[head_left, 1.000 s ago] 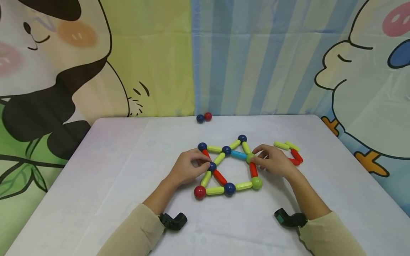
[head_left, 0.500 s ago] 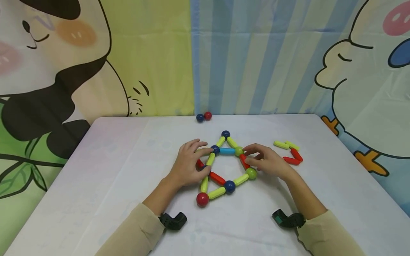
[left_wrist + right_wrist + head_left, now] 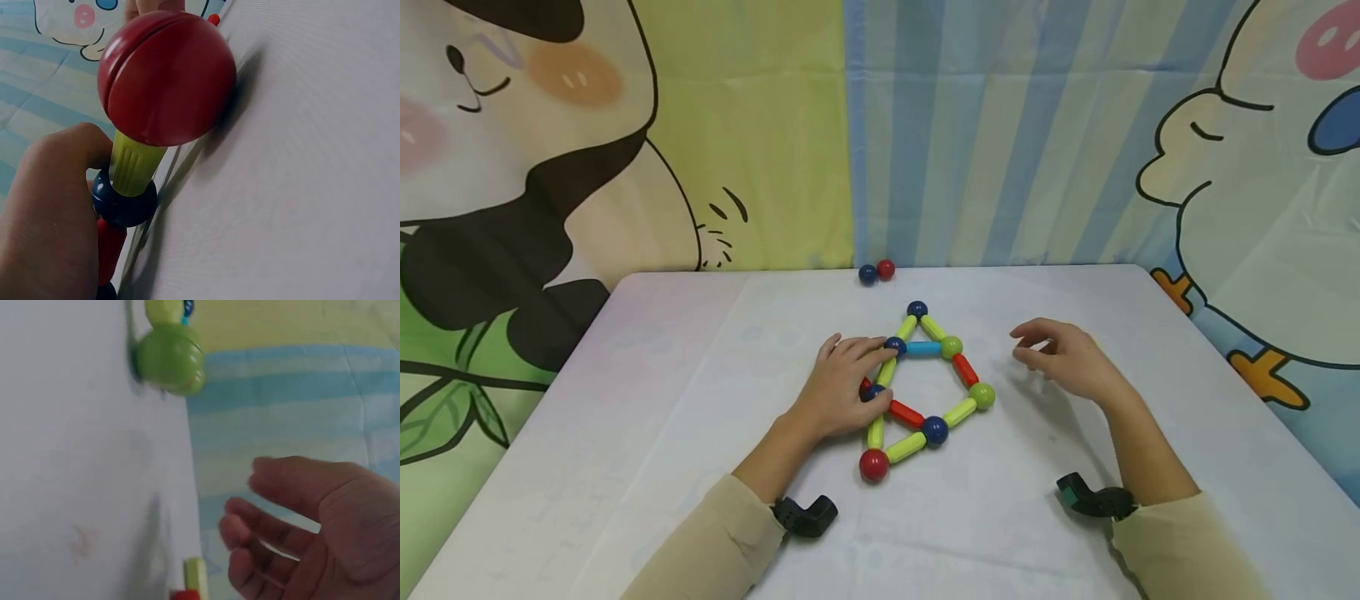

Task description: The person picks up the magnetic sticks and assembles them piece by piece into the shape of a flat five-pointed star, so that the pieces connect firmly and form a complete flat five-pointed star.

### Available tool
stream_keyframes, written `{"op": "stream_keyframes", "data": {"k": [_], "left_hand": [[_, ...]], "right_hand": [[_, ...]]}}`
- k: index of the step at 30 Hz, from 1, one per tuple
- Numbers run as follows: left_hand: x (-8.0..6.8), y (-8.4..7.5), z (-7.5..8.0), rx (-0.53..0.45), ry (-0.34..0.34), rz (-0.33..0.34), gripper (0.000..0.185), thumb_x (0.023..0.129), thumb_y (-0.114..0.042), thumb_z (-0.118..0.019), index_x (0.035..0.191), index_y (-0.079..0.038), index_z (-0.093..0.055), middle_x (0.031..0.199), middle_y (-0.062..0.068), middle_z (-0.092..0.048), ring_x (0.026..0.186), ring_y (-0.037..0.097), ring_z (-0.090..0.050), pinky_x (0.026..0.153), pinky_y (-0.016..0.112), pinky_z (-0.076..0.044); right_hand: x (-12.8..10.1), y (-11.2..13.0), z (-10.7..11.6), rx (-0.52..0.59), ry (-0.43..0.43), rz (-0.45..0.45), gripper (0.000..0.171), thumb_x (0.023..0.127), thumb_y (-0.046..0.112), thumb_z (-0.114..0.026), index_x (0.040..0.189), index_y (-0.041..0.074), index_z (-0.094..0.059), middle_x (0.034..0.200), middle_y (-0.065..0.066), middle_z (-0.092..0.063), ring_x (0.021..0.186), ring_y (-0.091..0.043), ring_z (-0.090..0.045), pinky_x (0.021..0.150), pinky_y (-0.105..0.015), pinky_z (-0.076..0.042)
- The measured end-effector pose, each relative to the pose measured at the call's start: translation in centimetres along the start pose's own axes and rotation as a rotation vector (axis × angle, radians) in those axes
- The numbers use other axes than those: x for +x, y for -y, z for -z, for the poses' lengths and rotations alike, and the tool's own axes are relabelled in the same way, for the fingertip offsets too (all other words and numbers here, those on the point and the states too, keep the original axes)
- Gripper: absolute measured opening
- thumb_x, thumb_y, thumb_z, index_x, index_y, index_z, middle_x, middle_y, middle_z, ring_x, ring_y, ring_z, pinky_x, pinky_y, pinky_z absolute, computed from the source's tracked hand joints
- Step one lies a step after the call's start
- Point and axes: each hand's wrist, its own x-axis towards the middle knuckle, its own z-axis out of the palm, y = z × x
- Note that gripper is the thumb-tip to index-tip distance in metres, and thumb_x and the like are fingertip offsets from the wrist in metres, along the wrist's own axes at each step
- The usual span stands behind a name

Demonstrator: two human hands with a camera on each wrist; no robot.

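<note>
1. Since the earlier frames: right hand (image 3: 1063,360) off the rod-and-ball frame (image 3: 925,392) and pulled out to its right side; frame swung round and squeezed narrower, apex now pointing at the far edge of the bench (image 3: 700,350).
2. Left hand (image 3: 838,387) resting on the frame's left side, fingers bent over the rods, fingertips beside the dark blue ball (image 3: 894,345); from the wrist view, thumb against a yellow-green rod (image 3: 134,164) below the red ball (image 3: 165,78).
3. Right hand hovering above the bench, fingers loosely spread, holding nothing, well apart from the green ball (image 3: 981,395) at the frame's right corner.
4. Frame flat near the bench's middle: red ball (image 3: 873,465) at the near corner, blue ball (image 3: 917,310) at the apex, light blue rod (image 3: 923,348) as crossbar.
5. Beyond: loose blue and red balls (image 3: 876,271) touching each other at the far edge; spare rods mostly hidden behind the right hand, one yellow-green end and a bit of red (image 3: 195,584) visible in the wrist view.
6. Risk, as a judgement: only one hand steadying, so a sideways push likely to fold the frame further or pop a joint; loose balls near the edge apt to roll off if jolted.
7. No containers in sight; every piece straight on the bench.
</note>
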Motion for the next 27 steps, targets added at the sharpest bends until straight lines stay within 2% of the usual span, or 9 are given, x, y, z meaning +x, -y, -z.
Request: {"op": "stream_keyframes", "data": {"k": [5,10,16,20,27], "left_hand": [[0.0,0.0,0.1,-0.009,-0.010,0.001,0.055,0.090,-0.045,-0.058,0.140,-0.021,-0.065,0.154,0.005,-0.054,0.142,0.027,-0.048,0.124,0.063,-0.021],[0.1,0.1,0.0,-0.004,-0.013,0.002,0.055,0.090,-0.046,-0.058,0.140,-0.023,-0.065,0.155,0.004,-0.054,0.141,0.026,-0.049,0.123,0.062,-0.023],[0.0,0.2,0.0,-0.007,-0.017,0.001,0.054,0.090,-0.045,-0.058,0.139,-0.023,-0.065,0.154,0.004,-0.055,0.141,0.026,-0.049,0.123,0.062,-0.024],[0.0,0.1,0.0,-0.010,-0.015,0.000,0.054,0.091,-0.046,-0.058,0.139,-0.022,-0.066,0.154,0.004,-0.054,0.141,0.026,-0.050,0.123,0.062,-0.024],[0.0,0.0,0.1,-0.009,-0.008,0.003,0.055,0.090,-0.046,-0.057,0.140,-0.022,-0.065,0.155,0.004,-0.054,0.141,0.026,-0.049,0.123,0.062,-0.024]], "right_hand": [[-1.6,-2.2,3.7,-0.174,-0.002,-0.140,0.041,0.098,0.023,-0.068,0.134,0.005,-0.061,0.127,-0.025,-0.062,0.109,-0.041,-0.057,0.080,-0.044,-0.058],[-2.1,-4.2,5.2,-0.221,0.053,-0.245,0.046,0.093,0.024,-0.074,0.133,0.004,-0.062,0.127,-0.027,-0.059,0.112,-0.044,-0.051,0.078,-0.049,-0.054],[-1.5,-4.5,4.4,-0.248,0.123,-0.249,0.045,0.090,0.019,-0.077,0.130,0.002,-0.064,0.121,-0.025,-0.060,0.107,-0.040,-0.053,0.078,-0.045,-0.057],[-1.1,-4.2,3.5,-0.244,0.130,-0.247,0.037,0.091,0.017,-0.075,0.124,0.001,-0.067,0.114,-0.021,-0.063,0.103,-0.037,-0.054,0.077,-0.040,-0.056],[-0.8,-3.5,2.4,-0.197,0.108,-0.140,0.028,0.095,0.021,-0.072,0.116,0.002,-0.069,0.105,-0.013,-0.066,0.095,-0.029,-0.055,0.074,-0.033,-0.050]]}}
